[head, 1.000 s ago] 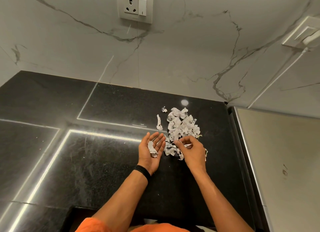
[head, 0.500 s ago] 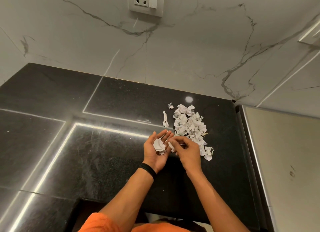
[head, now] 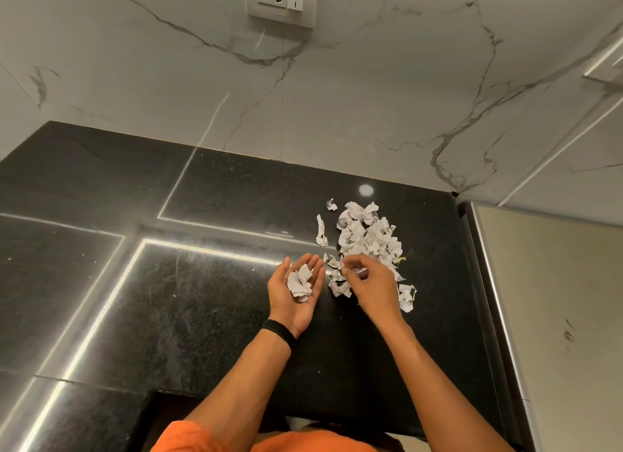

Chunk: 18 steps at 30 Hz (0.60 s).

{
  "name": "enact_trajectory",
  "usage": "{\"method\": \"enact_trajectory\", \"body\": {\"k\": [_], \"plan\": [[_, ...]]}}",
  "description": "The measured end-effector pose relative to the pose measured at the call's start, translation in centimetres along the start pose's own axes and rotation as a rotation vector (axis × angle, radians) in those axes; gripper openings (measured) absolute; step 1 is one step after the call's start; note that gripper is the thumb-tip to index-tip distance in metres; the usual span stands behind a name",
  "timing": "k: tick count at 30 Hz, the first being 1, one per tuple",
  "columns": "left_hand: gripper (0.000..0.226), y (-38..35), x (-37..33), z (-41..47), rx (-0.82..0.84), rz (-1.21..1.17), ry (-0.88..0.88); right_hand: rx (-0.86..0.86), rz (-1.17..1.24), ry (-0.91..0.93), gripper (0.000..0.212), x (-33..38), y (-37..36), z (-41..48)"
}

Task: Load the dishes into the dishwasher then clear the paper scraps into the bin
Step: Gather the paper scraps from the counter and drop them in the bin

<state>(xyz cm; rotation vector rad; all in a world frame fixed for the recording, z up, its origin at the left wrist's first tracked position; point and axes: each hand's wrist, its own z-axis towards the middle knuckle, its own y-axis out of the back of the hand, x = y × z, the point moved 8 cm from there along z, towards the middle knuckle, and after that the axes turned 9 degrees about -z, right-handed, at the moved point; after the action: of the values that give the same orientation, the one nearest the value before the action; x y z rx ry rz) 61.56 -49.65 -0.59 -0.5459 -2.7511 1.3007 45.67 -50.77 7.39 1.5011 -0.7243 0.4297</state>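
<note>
Paper scraps (head: 367, 236): heap on counter (head: 202, 300). Left hand (head: 291, 308) flat, carrying several; right hand (head: 371, 283) pinching one. Risk: light pieces sliding off the uncurled palm, scattering.

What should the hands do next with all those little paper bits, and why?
Probably the right hand should pinch a few bits from the near edge of the paper pile and drop them into the left hand. That palm faces up beside it, already carrying some scraps, and most of the paper lies on the black counter. No bin shows here.
</note>
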Motion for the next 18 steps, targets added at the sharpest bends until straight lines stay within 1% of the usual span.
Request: {"method": "enact_trajectory", "body": {"k": [2, 3, 4, 6, 8, 9, 13, 14, 16, 18], "plan": [[0.044, 0.4, -0.6, 0.3, -0.027, -0.011, -0.025, 0.125, -0.273, 0.069, 0.025, -0.5, -1.3, -0.5], [0.044, 0.6, -0.8, 0.3, -0.033, -0.017, -0.031, 0.157, -0.383, 0.116, 0.029, -0.7, -2.0, -0.8], [0.044, 0.6, -0.9, 0.2, -0.036, -0.018, -0.034, 0.164, -0.448, 0.163, 0.03, -0.7, -2.4, -1.2], [0.043, 0.7, -1.1, 0.2, -0.036, -0.019, -0.041, 0.135, -0.463, 0.228, 0.028, -0.6, -2.7, -1.9], [0.043, 0.8, -1.3, 0.2, -0.029, -0.018, -0.043, 0.095, -0.417, 0.249, 0.024, -0.5, -2.5, -2.5], [0.044, 0.8, -1.2, 0.3, -0.027, -0.012, -0.044, 0.07, -0.371, 0.232, 0.023, -0.6, -2.3, -2.7], [0.046, 0.4, -0.6, 0.4, 0.005, 0.04, -0.039, -0.034, -0.026, 0.035, 0.022, -1.0, -0.4, -2.3], [0.047, 0.1, -0.3, 0.4, 0.018, 0.059, -0.032, -0.032, 0.069, 0.015, 0.022, -0.6, -0.2, -2.0], [0.046, -0.4, 0.6, 0.3, 0.044, 0.102, -0.007, 0.02, 0.209, 0.039, 0.022, 1.1, -0.4, -1.6], [0.043, -1.0, 1.4, 0.0, 0.076, 0.126, 0.022, 0.095, 0.27, 0.077, 0.023, 2.8, -0.9, -1.3]]}}
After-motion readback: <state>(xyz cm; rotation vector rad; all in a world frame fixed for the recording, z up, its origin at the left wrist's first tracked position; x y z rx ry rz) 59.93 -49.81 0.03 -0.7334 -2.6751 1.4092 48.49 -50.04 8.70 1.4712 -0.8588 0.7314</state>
